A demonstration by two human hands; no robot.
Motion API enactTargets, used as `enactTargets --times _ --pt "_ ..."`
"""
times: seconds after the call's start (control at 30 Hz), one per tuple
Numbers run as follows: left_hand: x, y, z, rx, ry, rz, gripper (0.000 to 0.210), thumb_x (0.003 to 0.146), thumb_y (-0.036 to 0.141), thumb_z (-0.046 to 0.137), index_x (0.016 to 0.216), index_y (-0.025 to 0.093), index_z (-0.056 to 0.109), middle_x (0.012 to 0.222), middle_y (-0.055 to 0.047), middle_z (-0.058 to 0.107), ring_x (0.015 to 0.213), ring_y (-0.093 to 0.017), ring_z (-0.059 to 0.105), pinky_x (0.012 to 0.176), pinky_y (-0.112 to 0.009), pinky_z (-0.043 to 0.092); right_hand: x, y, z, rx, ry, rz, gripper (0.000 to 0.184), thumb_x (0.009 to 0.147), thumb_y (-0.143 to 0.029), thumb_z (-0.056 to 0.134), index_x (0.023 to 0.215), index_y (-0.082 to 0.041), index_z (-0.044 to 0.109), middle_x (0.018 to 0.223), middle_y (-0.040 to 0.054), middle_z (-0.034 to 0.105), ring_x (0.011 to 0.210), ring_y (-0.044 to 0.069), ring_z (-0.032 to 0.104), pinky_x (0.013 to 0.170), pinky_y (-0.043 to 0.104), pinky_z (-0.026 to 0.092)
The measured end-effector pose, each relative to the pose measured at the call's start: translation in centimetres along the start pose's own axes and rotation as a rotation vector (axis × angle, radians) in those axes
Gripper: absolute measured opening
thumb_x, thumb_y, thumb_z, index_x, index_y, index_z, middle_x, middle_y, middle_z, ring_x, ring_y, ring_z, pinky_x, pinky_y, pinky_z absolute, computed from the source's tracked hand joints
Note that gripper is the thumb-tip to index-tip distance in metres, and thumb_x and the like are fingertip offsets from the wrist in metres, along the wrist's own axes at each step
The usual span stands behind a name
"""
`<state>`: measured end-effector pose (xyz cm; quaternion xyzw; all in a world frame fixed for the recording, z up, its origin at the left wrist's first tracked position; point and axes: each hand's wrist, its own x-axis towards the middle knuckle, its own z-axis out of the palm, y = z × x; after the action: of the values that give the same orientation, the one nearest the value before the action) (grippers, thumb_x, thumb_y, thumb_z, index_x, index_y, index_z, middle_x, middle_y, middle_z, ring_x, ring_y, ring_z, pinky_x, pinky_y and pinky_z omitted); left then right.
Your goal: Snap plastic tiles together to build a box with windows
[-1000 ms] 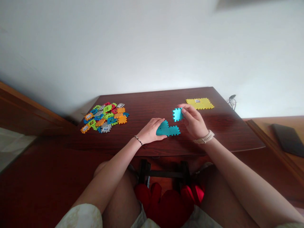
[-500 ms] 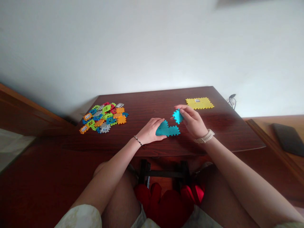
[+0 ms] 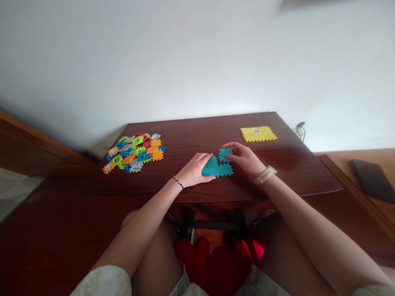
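At the far left, a brown wooden panel [image 3: 33, 150] meets the pale wall [image 3: 197, 61]. On the left part of the dark reddish-brown table [image 3: 197, 135] lies a pile of notched tiles [image 3: 135, 152], overlapping in orange, lime green, blue, grey and red; several orange and grey ones bear white window grids. Near the middle of the front edge, the left hand [image 3: 195, 169], with a dark beaded bracelet [image 3: 178, 182] at its wrist, grasps the left end of a teal assembly [image 3: 222, 170], thumb along the near side and fingers over the far side. The assembly lies on the table in an L shape, its lower limb extending to the right. At the recess of the L is a loose teal tile [image 3: 224, 154], pinched at its right side between the thumb and fingers of the right hand [image 3: 245, 159]; whether the tile touches the assembly cannot be told. A light watch band [image 3: 265, 175] encircles the right wrist. Beyond this hand, towards the wall, a yellow panel [image 3: 265, 134] with notched edges and one small white window lies flat. Farther right are a dark cable [image 3: 300, 130] behind the table's edge and a dark flat object [image 3: 373, 179].
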<state>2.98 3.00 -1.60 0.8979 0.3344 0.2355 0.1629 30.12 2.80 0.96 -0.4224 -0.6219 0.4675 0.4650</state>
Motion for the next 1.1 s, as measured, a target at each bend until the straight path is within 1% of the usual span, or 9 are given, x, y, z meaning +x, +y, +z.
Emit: enactTargets --times 0.13,0.2,0.33,0.6,0.77,0.97,1.1 --pt "0.0 0.0 -0.1 -0.01 -0.008 -0.001 0.093 0.086 0.048 0.089 0.164 0.021 0.044 0.158 -0.019 0.057 0.148 -0.039 0.054 0.126 -0.063 0.048 0.2 0.7 -0.4 -0.141 -0.006 -0.055 0.033 0.084 -0.038 0.085 0.114 -0.026 0.079 0.109 0.0063 0.082 0.093 0.026 0.073 0.085 0.043 0.06" --pt "0.0 0.0 -0.1 -0.009 -0.009 -0.001 0.093 0.086 0.047 0.089 0.164 0.022 0.044 0.158 -0.019 0.057 0.148 -0.039 0.054 0.126 -0.063 0.048 0.2 1.0 -0.4 -0.174 -0.023 -0.059 0.033 0.084 -0.037 0.084 0.115 -0.025 0.079 0.11 0.007 0.082 0.095 0.027 0.073 0.086 0.044 0.059" --pt "0.1 0.0 -0.2 -0.009 -0.01 0.006 0.092 0.086 0.046 0.088 0.163 0.019 0.045 0.157 -0.02 0.057 0.147 -0.04 0.054 0.126 -0.063 0.048 0.3 1.4 -0.5 -0.218 -0.036 -0.07 0.033 0.086 -0.035 0.081 0.117 -0.025 0.078 0.108 0.007 0.081 0.097 0.028 0.073 0.088 0.045 0.059" --pt "0.1 0.1 -0.2 -0.002 -0.031 -0.008 0.092 0.086 0.046 0.087 0.163 0.019 0.044 0.157 -0.02 0.055 0.149 -0.04 0.052 0.128 -0.061 0.045 0.4 1.5 -0.3 -0.312 -0.098 -0.091 0.033 0.09 -0.035 0.074 0.121 -0.023 0.077 0.112 0.0061 0.08 0.088 0.024 0.068 0.081 0.04 0.056" --pt "0.1 0.2 -0.2 0.004 -0.033 -0.011 0.093 0.086 0.046 0.087 0.164 0.02 0.043 0.155 -0.02 0.056 0.146 -0.04 0.053 0.127 -0.063 0.046 0.3 1.3 -0.1 -0.352 -0.107 -0.112 0.033 0.091 -0.033 0.073 0.122 -0.022 0.078 0.107 0.0056 0.08 0.082 0.022 0.066 0.078 0.038 0.054" --pt "0.1 0.3 -0.1 0.011 -0.036 -0.006 0.093 0.087 0.046 0.086 0.163 0.019 0.042 0.155 -0.02 0.056 0.146 -0.04 0.053 0.127 -0.062 0.046 0.3 1.3 0.1 -0.378 -0.111 -0.123 0.032 0.092 -0.03 0.07 0.122 -0.022 0.078 0.107 0.0056 0.08 0.083 0.023 0.067 0.077 0.037 0.054" --pt "0.2 0.3 -0.1 0.022 -0.039 -0.003 0.093 0.087 0.045 0.086 0.163 0.019 0.042 0.155 -0.02 0.056 0.146 -0.04 0.053 0.127 -0.062 0.046 0.3 1.3 0.2 -0.385 -0.103 -0.139 0.031 0.092 -0.029 0.07 0.121 -0.022 0.077 0.109 0.0057 0.081 0.087 0.024 0.069 0.082 0.038 0.054"
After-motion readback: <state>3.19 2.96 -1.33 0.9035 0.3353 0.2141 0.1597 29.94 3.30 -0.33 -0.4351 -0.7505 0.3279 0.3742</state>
